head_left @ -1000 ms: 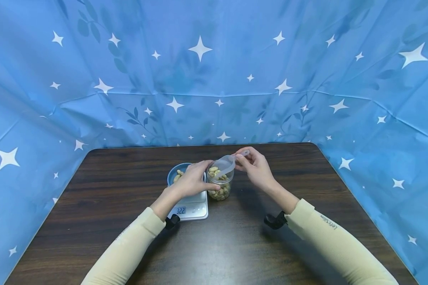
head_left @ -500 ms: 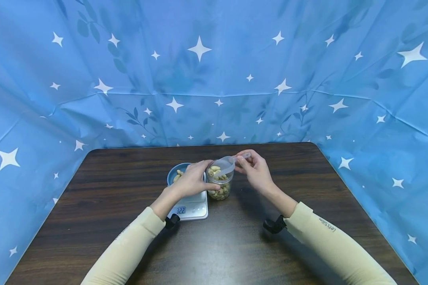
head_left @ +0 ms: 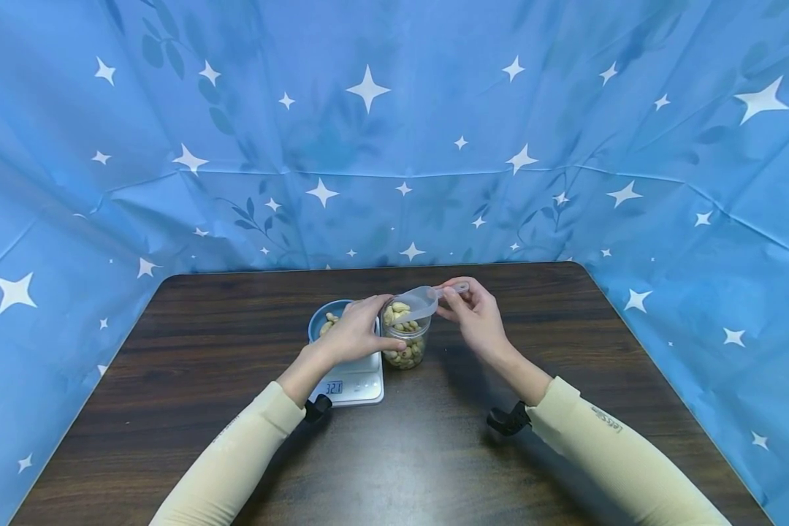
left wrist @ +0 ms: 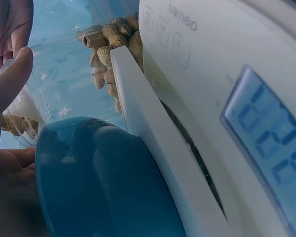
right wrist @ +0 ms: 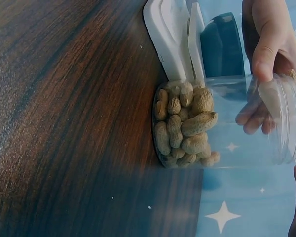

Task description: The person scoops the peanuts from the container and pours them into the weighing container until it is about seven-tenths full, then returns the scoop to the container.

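Observation:
A clear plastic jar of unshelled peanuts stands on the table, to the right of a white kitchen scale. My left hand holds the jar near its mouth, thumb in front. In my right hand, thumb and fingers pinch the handle of a translucent scoop. The scoop's bowl slants down into the jar's mouth, over the peanuts. On the scale sits a blue bowl with peanuts in it, partly hidden behind my left hand in the head view.
Digits show on the scale's display. The dark wooden table extends to both sides and in front of the jar. Behind it hangs a blue curtain with white stars.
The scoop has shifted slightly right and now lies flatter across the jar's mouth. My right hand has moved a little right with it. My left hand and the jar stay put.

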The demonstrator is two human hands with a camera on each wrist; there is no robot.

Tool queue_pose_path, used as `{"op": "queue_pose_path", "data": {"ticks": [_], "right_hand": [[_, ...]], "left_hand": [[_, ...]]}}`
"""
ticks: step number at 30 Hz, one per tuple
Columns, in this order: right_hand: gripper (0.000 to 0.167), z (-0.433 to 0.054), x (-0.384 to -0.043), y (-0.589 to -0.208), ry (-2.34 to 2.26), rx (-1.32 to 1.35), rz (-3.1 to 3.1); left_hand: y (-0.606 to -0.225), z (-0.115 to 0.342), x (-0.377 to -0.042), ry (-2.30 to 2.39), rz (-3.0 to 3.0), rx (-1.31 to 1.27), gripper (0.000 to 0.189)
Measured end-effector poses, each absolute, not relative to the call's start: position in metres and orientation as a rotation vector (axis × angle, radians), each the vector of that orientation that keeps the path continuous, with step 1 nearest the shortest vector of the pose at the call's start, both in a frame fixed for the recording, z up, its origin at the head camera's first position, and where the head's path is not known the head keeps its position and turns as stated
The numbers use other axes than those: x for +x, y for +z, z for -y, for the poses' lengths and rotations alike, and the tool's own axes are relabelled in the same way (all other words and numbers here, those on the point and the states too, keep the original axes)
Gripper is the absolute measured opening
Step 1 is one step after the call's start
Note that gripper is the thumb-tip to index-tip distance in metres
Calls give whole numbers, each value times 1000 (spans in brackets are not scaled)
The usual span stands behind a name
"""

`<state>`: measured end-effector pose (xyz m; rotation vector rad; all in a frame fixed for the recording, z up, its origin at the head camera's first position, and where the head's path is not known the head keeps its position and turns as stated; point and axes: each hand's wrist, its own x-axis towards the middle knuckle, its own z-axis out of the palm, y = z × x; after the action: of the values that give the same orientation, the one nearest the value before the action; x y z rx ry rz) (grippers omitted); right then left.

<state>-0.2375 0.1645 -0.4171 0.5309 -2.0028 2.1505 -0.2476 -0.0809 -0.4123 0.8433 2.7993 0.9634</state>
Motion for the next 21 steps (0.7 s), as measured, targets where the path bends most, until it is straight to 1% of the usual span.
{"op": "queue_pose_path", "data": {"ticks": [13, 21], "right_hand": [[25, -169, -238, -417, 2180, 446, 1933], [28, -173, -238, -420, 2241, 427, 1864]], "left_hand": [[-409, 80, -247, 917, -2801, 796, 93], [-410, 81, -247, 917, -2805, 813, 92]]}}
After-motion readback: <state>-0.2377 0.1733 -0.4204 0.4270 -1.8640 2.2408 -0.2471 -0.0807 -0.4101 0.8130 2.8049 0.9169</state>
